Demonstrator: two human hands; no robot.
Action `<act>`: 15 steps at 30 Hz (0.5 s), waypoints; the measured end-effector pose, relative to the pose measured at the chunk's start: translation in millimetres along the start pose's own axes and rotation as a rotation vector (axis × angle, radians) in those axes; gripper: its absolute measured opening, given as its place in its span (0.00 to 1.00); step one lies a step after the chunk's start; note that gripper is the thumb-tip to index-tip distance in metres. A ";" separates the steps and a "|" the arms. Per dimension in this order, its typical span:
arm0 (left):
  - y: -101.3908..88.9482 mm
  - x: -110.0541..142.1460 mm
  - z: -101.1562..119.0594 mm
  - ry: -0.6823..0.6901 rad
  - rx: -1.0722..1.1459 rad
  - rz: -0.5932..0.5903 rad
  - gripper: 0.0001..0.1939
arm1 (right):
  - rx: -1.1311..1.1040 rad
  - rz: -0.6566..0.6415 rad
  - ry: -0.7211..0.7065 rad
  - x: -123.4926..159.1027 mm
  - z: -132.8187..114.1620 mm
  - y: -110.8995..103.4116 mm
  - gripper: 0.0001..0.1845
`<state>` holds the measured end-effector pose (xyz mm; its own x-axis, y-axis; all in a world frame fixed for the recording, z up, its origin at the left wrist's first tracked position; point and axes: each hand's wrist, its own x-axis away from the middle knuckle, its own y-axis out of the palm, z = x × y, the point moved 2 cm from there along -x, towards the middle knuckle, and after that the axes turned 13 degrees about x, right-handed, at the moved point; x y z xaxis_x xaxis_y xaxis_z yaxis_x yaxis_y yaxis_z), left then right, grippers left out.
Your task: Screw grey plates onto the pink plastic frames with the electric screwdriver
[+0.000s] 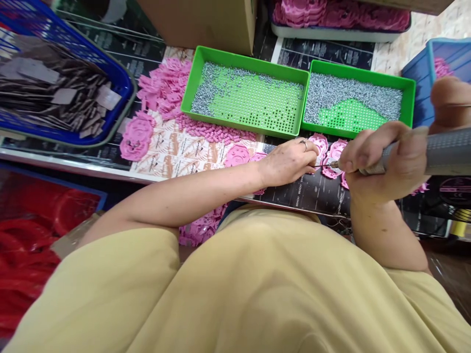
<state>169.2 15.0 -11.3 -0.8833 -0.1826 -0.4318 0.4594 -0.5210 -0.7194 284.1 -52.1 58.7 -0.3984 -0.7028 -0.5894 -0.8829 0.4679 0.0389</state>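
A flat pink moulded plastic piece point(333, 158) lies on the dark printed sheet point(312, 193) at the near edge of the table, toward three o'clock of the view, with the metal tip of a grey knurled power screwdriver point(437, 154) resting on it. The right hand point(390, 157) is wrapped around the screwdriver's barrel, fingers curled tight near the tip, the tool running off toward three o'clock. The left hand point(290, 159), a ring on one finger, lies palm down at nine o'clock of the piece, its fingertips pressing on the piece's edge; whether it pinches anything small there I cannot tell. More pink pieces point(239, 156) lie just at nine o'clock of the left hand, and a loose heap of them point(162, 93) spreads farther toward ten o'clock. At twelve o'clock of the hands stand two green perforated plastic trays side by side, the right one point(406, 105) and the left one point(195, 78), both holding small grey metal screws. Far toward nine o'clock a blue plastic basket point(121, 81) holds grey flat metal plates. At one o'clock sits a blue bin point(419, 73). A cardboard box point(206, 22) stands at eleven o'clock behind the trays.
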 end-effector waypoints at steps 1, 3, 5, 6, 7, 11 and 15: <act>-0.6 0.0 0.2 -0.009 0.015 0.002 0.07 | -0.022 0.009 -0.056 -0.4 -1.6 0.9 0.15; -1.4 -0.1 0.2 -0.034 0.045 -0.002 0.07 | 0.015 -0.041 -0.079 -2.0 -4.0 2.7 0.21; -1.9 -0.1 0.0 -0.055 0.071 -0.007 0.07 | 0.072 -0.061 -0.068 -3.7 -5.9 3.0 0.26; -1.9 -0.1 -0.1 -0.064 0.084 -0.008 0.08 | 0.087 -0.054 -0.066 -4.1 -6.3 2.9 0.27; -1.8 0.1 -0.3 -0.075 0.096 -0.006 0.08 | 0.095 -0.036 -0.063 -4.2 -6.0 3.0 0.26; -0.2 1.6 -2.0 -0.133 0.153 0.009 0.09 | 0.103 0.028 -0.106 -1.3 3.7 6.3 0.13; -2.9 3.7 -4.3 -0.158 0.150 0.001 0.08 | 0.064 0.055 -0.178 0.1 19.4 9.5 0.03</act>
<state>165.0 19.4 -13.1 -0.8921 -0.3055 -0.3329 0.4513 -0.6370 -0.6249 280.5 -37.4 43.4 -0.3906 -0.5718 -0.7214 -0.8409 0.5405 0.0269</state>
